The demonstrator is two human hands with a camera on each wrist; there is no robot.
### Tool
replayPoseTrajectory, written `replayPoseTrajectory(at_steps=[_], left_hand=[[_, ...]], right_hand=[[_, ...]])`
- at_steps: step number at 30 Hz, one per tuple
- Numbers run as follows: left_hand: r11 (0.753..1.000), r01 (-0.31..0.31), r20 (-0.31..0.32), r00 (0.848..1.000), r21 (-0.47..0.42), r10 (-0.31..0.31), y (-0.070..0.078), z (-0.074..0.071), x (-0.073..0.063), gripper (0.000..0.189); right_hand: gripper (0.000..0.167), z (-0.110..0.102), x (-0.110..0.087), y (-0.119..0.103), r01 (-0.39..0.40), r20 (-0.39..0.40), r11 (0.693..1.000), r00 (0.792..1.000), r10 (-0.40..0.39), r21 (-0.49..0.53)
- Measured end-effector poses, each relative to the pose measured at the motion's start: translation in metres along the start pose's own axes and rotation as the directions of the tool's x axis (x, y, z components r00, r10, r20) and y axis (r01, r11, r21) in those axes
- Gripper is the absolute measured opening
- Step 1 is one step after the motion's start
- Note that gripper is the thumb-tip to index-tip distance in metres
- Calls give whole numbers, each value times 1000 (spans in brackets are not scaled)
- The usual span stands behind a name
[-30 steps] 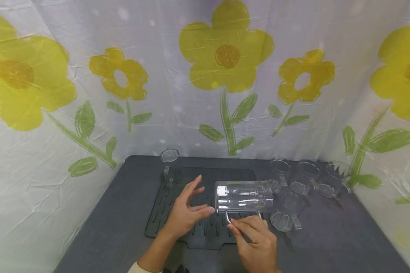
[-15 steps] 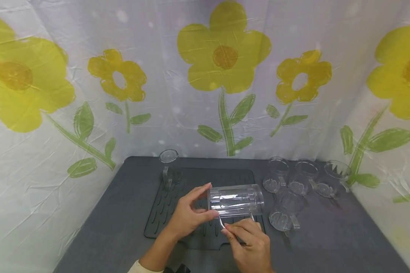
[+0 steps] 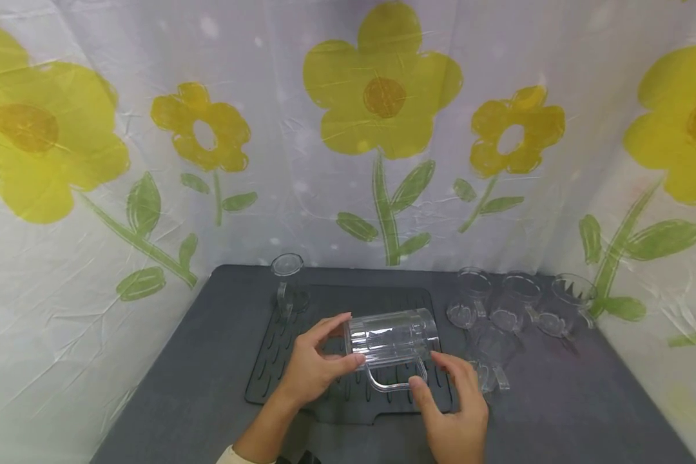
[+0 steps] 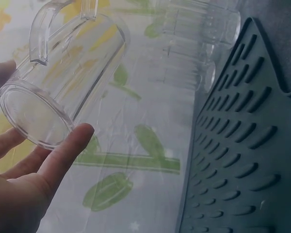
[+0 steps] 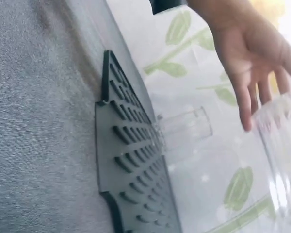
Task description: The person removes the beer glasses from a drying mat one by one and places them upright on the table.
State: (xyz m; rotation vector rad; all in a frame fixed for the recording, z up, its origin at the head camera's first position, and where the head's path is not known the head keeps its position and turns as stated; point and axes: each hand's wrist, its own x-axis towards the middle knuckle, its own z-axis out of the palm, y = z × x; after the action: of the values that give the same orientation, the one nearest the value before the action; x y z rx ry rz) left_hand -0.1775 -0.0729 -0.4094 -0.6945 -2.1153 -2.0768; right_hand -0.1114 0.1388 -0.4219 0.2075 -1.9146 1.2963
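A clear glass mug (image 3: pixel 391 336) lies sideways in the air above the dark drying mat (image 3: pixel 330 393). Its handle hangs toward me. My left hand (image 3: pixel 313 364) grips the left end, and in the left wrist view its fingers (image 4: pixel 68 145) and thumb spread round the mug's round base (image 4: pixel 36 114). My right hand (image 3: pixel 455 409) is off the handle, thumb and fingers apart near the mug's right end; whether a fingertip touches the glass is unclear. The right wrist view shows the mug (image 5: pixel 281 155) at its right edge, with the left hand (image 5: pixel 257 58) beyond.
Another clear mug (image 3: pixel 288 283) stands at the mat's back left corner. Several more mugs, such as the front one (image 3: pixel 493 351) and the rightmost one (image 3: pixel 571 306), stand to the right of the mat. A flowered curtain (image 3: pixel 301 212) borders the grey table (image 3: pixel 180 386).
The mug has moved left and down into my left hand, which closed on its left end. My right hand has let go of the handle and opened beside the right end.
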Motion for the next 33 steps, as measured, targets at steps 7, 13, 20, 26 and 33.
replayPoseTrajectory(at_steps=[7,13,20,26,33], left_hand=[[1000,1,-24,1000,5,-1,-2,0,0,65],[999,19,-10,1000,-50,-19,-6,2,-1,64],[998,59,42,997,-25,-58,-8,-1,-2,70],[995,85,101,992,-59,-79,-10,-3,-2,73],[997,73,151,985,40,-78,-17,-2,-4,74]], right_hand=[[32,-1,-1,0,-590,264,800,793,549,109],[42,3,-4,-1,-731,498,585,675,544,351],[42,-1,2,-4,-670,500,504,742,447,545],[37,-6,9,-8,-589,520,464,806,282,662],[39,-9,16,-16,-592,563,457,798,217,663]])
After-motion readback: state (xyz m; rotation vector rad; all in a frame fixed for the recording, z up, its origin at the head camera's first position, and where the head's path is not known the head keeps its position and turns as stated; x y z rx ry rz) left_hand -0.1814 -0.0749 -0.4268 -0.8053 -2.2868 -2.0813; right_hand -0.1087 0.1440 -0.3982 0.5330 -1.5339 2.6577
